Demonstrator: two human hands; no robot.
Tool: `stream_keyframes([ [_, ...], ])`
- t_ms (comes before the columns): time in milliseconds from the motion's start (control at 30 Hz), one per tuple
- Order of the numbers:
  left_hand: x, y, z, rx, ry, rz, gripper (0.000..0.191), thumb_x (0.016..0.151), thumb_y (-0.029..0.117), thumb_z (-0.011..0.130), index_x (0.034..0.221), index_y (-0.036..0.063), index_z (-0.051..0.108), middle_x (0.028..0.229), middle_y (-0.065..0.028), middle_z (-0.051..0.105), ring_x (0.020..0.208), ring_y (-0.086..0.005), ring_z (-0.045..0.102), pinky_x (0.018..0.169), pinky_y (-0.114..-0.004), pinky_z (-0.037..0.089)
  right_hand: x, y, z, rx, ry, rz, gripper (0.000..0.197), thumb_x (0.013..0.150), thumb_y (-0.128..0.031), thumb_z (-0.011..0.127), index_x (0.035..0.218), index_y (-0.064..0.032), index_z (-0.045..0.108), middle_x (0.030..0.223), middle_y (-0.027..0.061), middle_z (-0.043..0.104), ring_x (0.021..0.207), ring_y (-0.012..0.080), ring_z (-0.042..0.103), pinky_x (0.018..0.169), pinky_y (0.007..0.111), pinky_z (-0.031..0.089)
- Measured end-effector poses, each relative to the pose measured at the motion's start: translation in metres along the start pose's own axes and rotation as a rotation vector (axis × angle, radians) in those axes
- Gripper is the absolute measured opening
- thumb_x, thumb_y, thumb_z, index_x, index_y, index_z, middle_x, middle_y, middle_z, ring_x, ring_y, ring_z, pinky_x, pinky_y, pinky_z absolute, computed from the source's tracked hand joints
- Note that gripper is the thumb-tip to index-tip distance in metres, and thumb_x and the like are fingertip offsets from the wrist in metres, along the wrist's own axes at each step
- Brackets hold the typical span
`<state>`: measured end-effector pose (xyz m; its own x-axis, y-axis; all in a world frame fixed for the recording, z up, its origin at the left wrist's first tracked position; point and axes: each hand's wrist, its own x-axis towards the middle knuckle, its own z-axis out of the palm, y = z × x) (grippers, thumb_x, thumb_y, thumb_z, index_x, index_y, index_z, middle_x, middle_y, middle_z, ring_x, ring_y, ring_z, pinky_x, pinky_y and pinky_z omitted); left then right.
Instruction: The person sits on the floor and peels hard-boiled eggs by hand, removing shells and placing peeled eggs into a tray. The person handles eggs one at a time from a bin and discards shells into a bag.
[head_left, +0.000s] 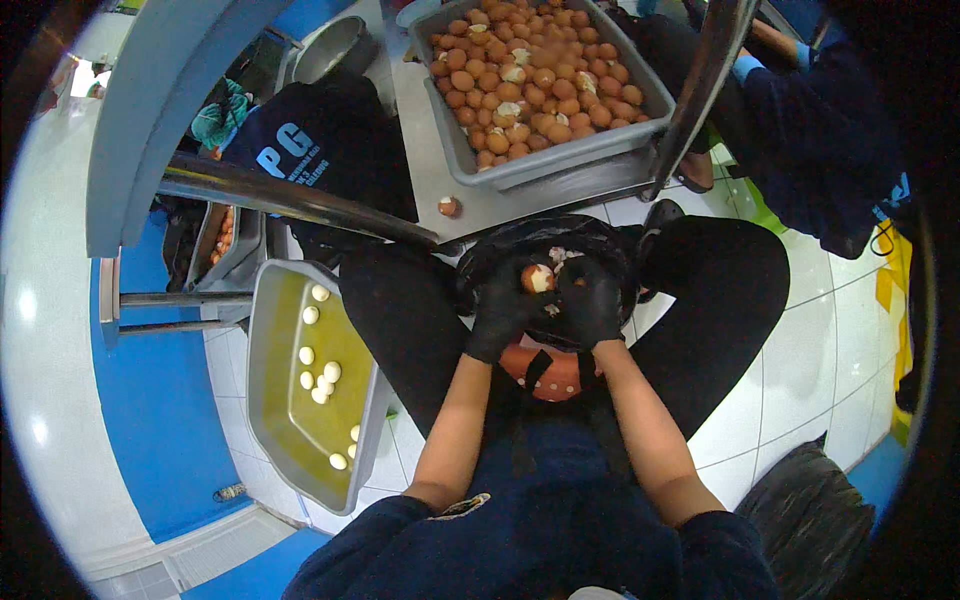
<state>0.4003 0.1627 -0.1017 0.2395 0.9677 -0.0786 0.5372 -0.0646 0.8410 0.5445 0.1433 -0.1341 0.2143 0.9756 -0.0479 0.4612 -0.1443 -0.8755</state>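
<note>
Between my knees, a partly peeled brown egg (538, 278) shows a white patch. The fingers of my left hand (501, 309), in a black glove, grip it. My right hand (595, 301), also black-gloved, is close by on the right, with a small brown shell bit at its fingers; whether they close on anything is hard to see against the dark. Both hands are over a black plastic bag (517, 231) with shell scraps (556, 256) in it. To my left, a grey plastic tub (259, 375) contains yellowish liquid and several peeled eggs (332, 371).
A large grey tub (499, 178) heaped with brown eggs (532, 94) stands on a metal surface (420, 150), beside a single cracked egg (448, 206). Metal legs (300, 199) frame the space. Co-workers sit at left and right. A dark bag (810, 517) lies on the tiles.
</note>
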Motion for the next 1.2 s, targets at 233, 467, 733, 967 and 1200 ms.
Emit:
stream_keyframes([
  [233, 0.008, 0.011, 0.001, -0.173, 0.109, 0.077, 0.045, 0.060, 0.018, 0.077, 0.100, 0.0054, 0.061, 0.096, -0.0129, 0.062, 0.090, -0.0292, 0.060, 0.082, -0.037, 0.047, -0.006, -0.008, -0.010, 0.209, -0.107, 0.024, 0.028, 0.082, -0.023, 0.064, 0.101, -0.0035, 0.065, 0.091, 0.0139, 0.066, 0.084, 0.0223, 0.063, 0.075, 0.033, 0.048],
  [467, 0.002, -0.009, -0.001, 0.003, 0.120, 0.103, 0.054, 0.065, 0.009, 0.078, 0.112, 0.0037, 0.053, 0.107, -0.0091, 0.058, 0.099, -0.0185, 0.055, 0.086, -0.032, 0.047, -0.006, -0.004, -0.008, 0.009, -0.166, -0.179, 0.033, 0.083, -0.029, 0.062, 0.104, -0.0032, 0.064, 0.103, 0.0193, 0.063, 0.100, 0.0300, 0.058, 0.088, 0.039, 0.043],
  [733, 0.003, -0.028, 0.007, -0.242, 0.159, 0.035, 0.060, 0.059, 0.018, 0.080, 0.111, 0.0034, 0.054, 0.110, -0.0120, 0.057, 0.101, -0.0245, 0.054, 0.091, -0.035, 0.043, -0.001, -0.010, -0.003, 0.307, -0.181, 0.086, 0.028, 0.083, -0.016, 0.063, 0.107, -0.0034, 0.065, 0.119, 0.0132, 0.060, 0.116, 0.0250, 0.052, 0.103, 0.036, 0.034],
  [967, 0.000, -0.035, 0.009, -0.206, 0.093, -0.031, 0.058, 0.067, 0.018, 0.076, 0.118, 0.0035, 0.052, 0.116, -0.0110, 0.056, 0.105, -0.0227, 0.054, 0.094, -0.035, 0.042, -0.004, -0.014, -0.002, 0.314, -0.101, 0.088, 0.019, 0.078, -0.009, 0.068, 0.094, 0.0003, 0.068, 0.095, 0.0123, 0.067, 0.090, 0.0209, 0.062, 0.084, 0.033, 0.047],
  [1200, -0.001, -0.029, 0.010, -0.407, 0.073, -0.026, 0.057, 0.069, 0.015, 0.076, 0.119, 0.0025, 0.050, 0.114, -0.0096, 0.056, 0.104, -0.0210, 0.053, 0.093, -0.034, 0.043, -0.004, -0.014, -0.006, 0.127, -0.037, -0.075, 0.018, 0.076, -0.012, 0.068, 0.090, -0.0007, 0.066, 0.087, 0.0125, 0.066, 0.084, 0.0223, 0.062, 0.078, 0.033, 0.048],
])
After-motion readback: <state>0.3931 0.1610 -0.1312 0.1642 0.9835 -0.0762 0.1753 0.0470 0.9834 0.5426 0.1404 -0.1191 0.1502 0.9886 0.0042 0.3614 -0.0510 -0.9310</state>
